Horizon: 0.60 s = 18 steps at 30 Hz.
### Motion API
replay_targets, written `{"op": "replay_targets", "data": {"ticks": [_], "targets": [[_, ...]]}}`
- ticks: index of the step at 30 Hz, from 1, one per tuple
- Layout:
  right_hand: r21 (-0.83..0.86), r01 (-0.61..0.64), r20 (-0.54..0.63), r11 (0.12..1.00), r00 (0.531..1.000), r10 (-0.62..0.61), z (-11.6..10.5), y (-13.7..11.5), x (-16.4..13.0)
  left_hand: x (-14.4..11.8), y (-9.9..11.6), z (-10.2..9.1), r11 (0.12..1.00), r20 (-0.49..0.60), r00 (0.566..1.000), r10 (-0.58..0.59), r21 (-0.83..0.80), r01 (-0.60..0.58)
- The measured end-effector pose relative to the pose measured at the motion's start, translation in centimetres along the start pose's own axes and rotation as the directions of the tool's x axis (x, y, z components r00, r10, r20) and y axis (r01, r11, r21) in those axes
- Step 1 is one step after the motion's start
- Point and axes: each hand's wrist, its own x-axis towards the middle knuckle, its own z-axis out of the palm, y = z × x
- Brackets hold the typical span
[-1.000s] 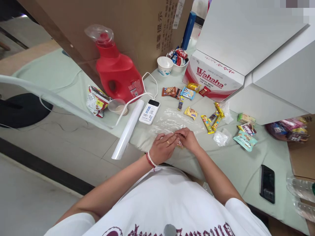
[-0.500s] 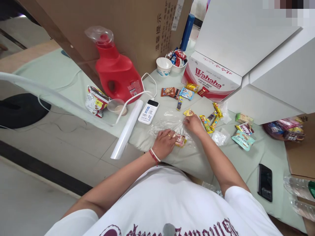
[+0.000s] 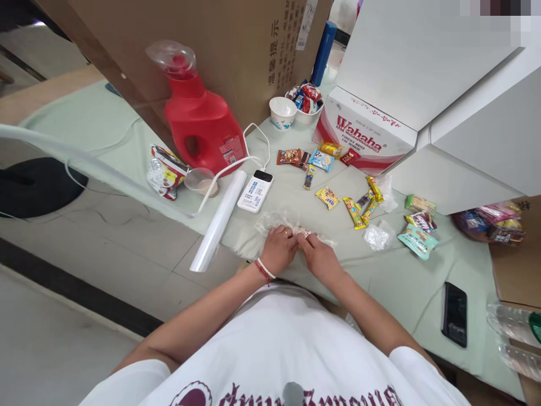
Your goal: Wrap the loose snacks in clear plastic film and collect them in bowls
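Note:
My left hand (image 3: 279, 250) and my right hand (image 3: 320, 256) meet near the table's front edge, fingers closed on a sheet of clear plastic wrap (image 3: 274, 219). Within the wrap lies a small snack packet (image 3: 305, 230), mostly hidden under my fingertips. Beyond my right hand rests a yellow snack packet (image 3: 327, 198). Several narrow yellow snack bars (image 3: 354, 212) are farther right, near a crumpled clear plastic piece (image 3: 379, 235). To the left of my hands sit a white power bank (image 3: 255, 194) with a cable and a white roll (image 3: 218, 223).
A red detergent jug (image 3: 207, 127) stands at the back left against a large cardboard box (image 3: 236, 51). Behind the snacks are a paper bowl (image 3: 283, 114) and a Wahaba-type water carton (image 3: 363, 132). At right are more snack packets (image 3: 418, 241) and a phone (image 3: 455, 314).
My right hand has moved left and towards me, folding the plastic wrap over the snack packet beside my left hand. The yellow packet behind it now shows fully.

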Motion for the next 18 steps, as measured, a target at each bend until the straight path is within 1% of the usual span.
{"op": "replay_targets", "data": {"ticks": [2, 3, 4, 5, 6, 7, 8, 9, 10, 11, 12, 13, 14, 15, 16, 17, 18], "targets": [[0.016, -0.004, 0.016, 1.000, 1.000, 0.004, 1.3, -0.2, -0.1, -0.2, -1.2, 0.0, 0.977, -0.028, 0.999, 0.037, -0.208, -0.042], [0.026, -0.006, 0.021, 1.000, 1.000, 0.006, 1.7, -0.2, -0.1, -0.5, -1.7, -0.2, 0.945, -0.058, 0.997, 0.050, -0.321, -0.066], [0.035, -0.003, 0.024, 0.999, 1.000, 0.002, 1.8, -0.3, -0.1, -0.8, -2.2, -0.5, 0.903, -0.100, 0.994, 0.038, -0.424, -0.077], [0.041, 0.004, 0.026, 0.999, 1.000, -0.005, 1.8, -0.3, -0.1, -1.1, -2.6, -0.9, 0.861, -0.152, 0.988, -0.009, -0.503, -0.070], [0.042, 0.013, 0.026, 0.999, 1.000, -0.014, 1.6, -0.4, -0.1, -1.4, -2.7, -1.5, 0.831, -0.217, 0.972, -0.090, -0.555, -0.046], [0.038, 0.024, 0.026, 0.999, 0.999, -0.025, 1.4, -0.6, -0.1, -1.5, -2.7, -2.2, 0.818, -0.289, 0.939, -0.189, -0.575, -0.012], [0.033, 0.034, 0.025, 0.999, 0.999, -0.035, 1.1, -0.7, 0.0, -1.5, -2.6, -2.8, 0.825, -0.363, 0.890, -0.276, -0.564, 0.026], [0.027, 0.043, 0.023, 0.999, 0.999, -0.044, 0.9, -0.9, 0.0, -1.3, -2.3, -3.5, 0.849, -0.431, 0.841, -0.328, -0.525, 0.062], [0.024, 0.050, 0.019, 0.998, 0.999, -0.050, 0.7, -1.1, 0.0, -0.8, -1.9, -4.0, 0.884, -0.481, 0.810, -0.334, -0.459, 0.092], [0.023, 0.055, 0.015, 0.998, 0.998, -0.056, 0.5, -1.2, 0.0, -0.1, -1.5, -4.4, 0.921, -0.497, 0.813, -0.305, -0.372, 0.118], [0.025, 0.061, 0.012, 0.998, 0.998, -0.061, 0.4, -1.3, 0.0, 0.7, -1.2, -4.5, 0.951, -0.464, 0.847, -0.258, -0.276, 0.138], [0.029, 0.065, 0.009, 0.997, 0.998, -0.065, 0.4, -1.3, 0.0, 1.6, -1.0, -4.5, 0.970, -0.381, 0.899, -0.216, -0.187, 0.154], [0.038, 0.068, 0.007, 0.997, 0.998, -0.068, 0.5, -1.3, 0.0, 2.4, -0.9, -4.3, 0.978, -0.258, 0.945, -0.202, -0.111, 0.179], [0.054, 0.067, 0.005, 0.996, 0.998, -0.067, 0.6, -1.1, -0.1, 3.1, -0.9, -4.0, 0.976, -0.125, 0.969, -0.215, -0.049, 0.210], [0.080, 0.062, 0.005, 0.995, 0.998, -0.062, 0.7, -0.9, -0.1, 3.4, -1.1, -3.7, 0.972, -0.006, 0.972, -0.235, 0.002, 0.235], [0.117, 0.054, 0.002, 0.992, 0.998, -0.055, 0.8, -0.7, -0.1, 3.5, -1.4, -3.4, 0.967, 0.079, 0.964, -0.255, 0.042, 0.252], [0.167, 0.045, -0.001, 0.985, 0.999, -0.045, 0.9, -0.4, 0.0, 3.3, -1.8, -3.2, 0.963, 0.123, 0.956, -0.266, 0.071, 0.259]]}}
